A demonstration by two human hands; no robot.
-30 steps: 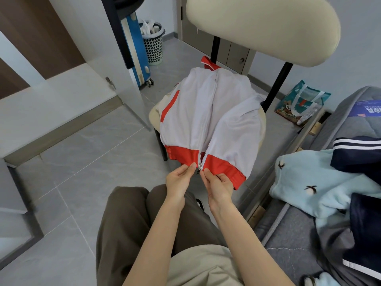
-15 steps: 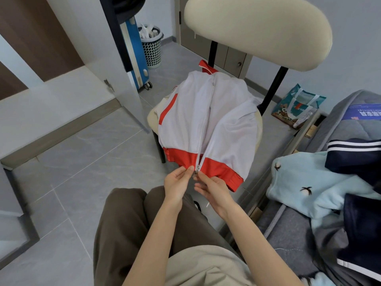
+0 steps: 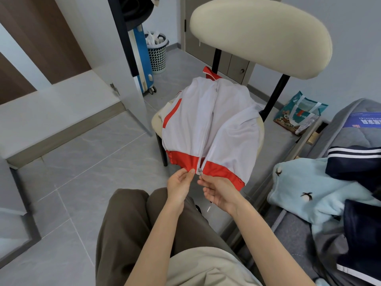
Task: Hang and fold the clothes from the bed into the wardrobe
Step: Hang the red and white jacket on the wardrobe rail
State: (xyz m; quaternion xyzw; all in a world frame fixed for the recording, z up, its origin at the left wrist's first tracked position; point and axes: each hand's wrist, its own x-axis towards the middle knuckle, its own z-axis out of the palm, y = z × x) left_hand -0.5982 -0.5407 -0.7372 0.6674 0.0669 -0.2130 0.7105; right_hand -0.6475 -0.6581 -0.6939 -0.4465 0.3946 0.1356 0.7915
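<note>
- Your left hand [image 3: 179, 186]: the grip is pinched, thumb against fingertips, on the red hem band of the jacket [image 3: 210, 129], just left of the zip's lower end.
- Your right hand [image 3: 218, 191]: thumb and forefinger meet in a pinching grip at the bottom of the zip, touching the slider [image 3: 199, 171]. The other fingers are loosely curled, palm turned up. You cannot tell whether the pull tab or the hem edge is held.
- The two hands sit just beside each other, one on each side of the zip line.
- The jacket is white with a red hem, a red stripe on its left side and a red collar at the far end. It lies front-up on the seat of the chair [image 3: 259, 36], hem end hanging over the near edge towards you.
- The zip teeth are parted over a short run above the slider. Higher up, the front edges lie together.
- The chair has a cream padded backrest on black posts, behind the jacket.
- The bed [image 3: 294, 240] is at your right. On it lie a light blue garment [image 3: 305, 193] with small bird motifs and a navy garment [image 3: 354, 162] with white stripes, overlapping it.
- Floor, far side: a perforated bin [image 3: 157, 52], a blue suitcase [image 3: 142, 65] and a printed bag [image 3: 299, 114] near the bed.
- Your knees, in brown trousers, are below the hands.
</note>
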